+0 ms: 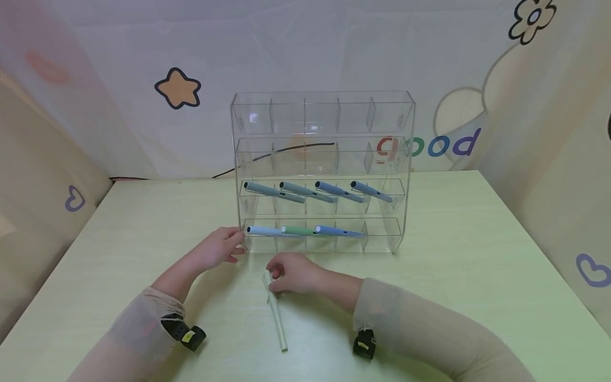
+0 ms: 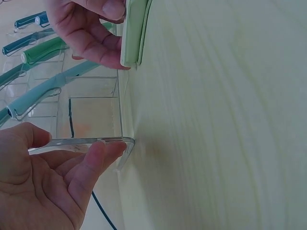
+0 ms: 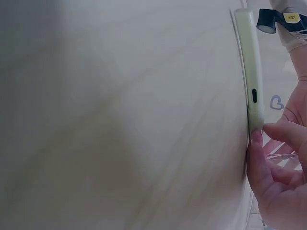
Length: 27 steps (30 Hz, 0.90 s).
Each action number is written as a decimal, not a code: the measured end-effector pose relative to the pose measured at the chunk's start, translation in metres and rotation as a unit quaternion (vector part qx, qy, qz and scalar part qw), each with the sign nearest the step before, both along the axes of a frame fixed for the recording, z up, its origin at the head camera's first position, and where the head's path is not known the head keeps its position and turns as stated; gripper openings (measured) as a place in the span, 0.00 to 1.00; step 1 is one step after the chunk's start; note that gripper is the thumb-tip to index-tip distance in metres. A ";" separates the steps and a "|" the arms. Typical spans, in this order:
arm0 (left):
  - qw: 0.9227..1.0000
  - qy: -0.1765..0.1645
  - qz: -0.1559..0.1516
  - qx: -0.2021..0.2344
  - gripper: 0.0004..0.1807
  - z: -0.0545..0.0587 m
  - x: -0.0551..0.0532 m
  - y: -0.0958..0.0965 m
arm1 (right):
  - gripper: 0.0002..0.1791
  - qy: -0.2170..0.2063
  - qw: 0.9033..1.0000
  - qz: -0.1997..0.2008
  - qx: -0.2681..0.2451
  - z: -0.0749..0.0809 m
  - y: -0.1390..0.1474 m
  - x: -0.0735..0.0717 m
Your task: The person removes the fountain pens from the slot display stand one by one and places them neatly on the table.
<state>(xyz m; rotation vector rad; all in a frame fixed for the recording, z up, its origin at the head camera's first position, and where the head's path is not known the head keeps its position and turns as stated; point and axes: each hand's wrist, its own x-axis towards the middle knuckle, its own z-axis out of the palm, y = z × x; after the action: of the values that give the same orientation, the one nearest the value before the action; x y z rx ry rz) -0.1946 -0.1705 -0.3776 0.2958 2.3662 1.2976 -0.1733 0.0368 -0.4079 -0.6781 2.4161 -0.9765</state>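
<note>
Pale-green pen [image 1: 276, 318] in pinch of right hand [image 1: 297, 272], near left hand [image 1: 220, 248] around clear rack edge [image 2: 72, 141].

I'm seeing a four-tier pen rack [image 1: 321, 163] standing on the table [image 1: 458, 254] before the fabric backdrop [image 1: 334, 48], with four pens [image 1: 334, 190] lying side by side in its second tier from the bottom and three more pens [image 1: 298, 231] in the lowest tier, both rows starting at its left end. The left hand [image 1: 219, 249] is gripping the rack's lower left side, and the right hand [image 1: 295, 273] is sitting in front of the rack, to the right of the other and nearer my camera. Between its fingers, a loose pen [image 1: 277, 321] is extending toward my side, in front of the rack's left half.
</note>
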 end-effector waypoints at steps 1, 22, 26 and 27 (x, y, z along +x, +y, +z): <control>1.000 -0.001 0.000 0.000 0.25 0.000 0.000 0.000 | 0.21 0.001 1.000 0.005 0.000 0.001 0.000 0.000; 1.000 -0.001 0.004 0.013 0.20 0.000 0.001 0.001 | 0.15 -0.005 1.000 -0.001 0.019 0.006 -0.026 -0.008; 1.000 0.000 0.002 0.011 0.22 0.000 0.002 0.000 | 0.14 0.011 1.000 0.009 0.018 0.005 -0.028 -0.010; 1.000 0.000 0.001 0.010 0.23 0.000 0.002 0.000 | 0.14 0.013 1.000 0.009 0.018 0.004 -0.029 -0.010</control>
<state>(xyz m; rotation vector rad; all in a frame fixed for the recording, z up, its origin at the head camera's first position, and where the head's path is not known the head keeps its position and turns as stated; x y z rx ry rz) -0.1927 -0.1704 -0.3773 0.3005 2.3551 1.3230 -0.1832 0.0081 -0.4035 -0.7021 2.4399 -0.9191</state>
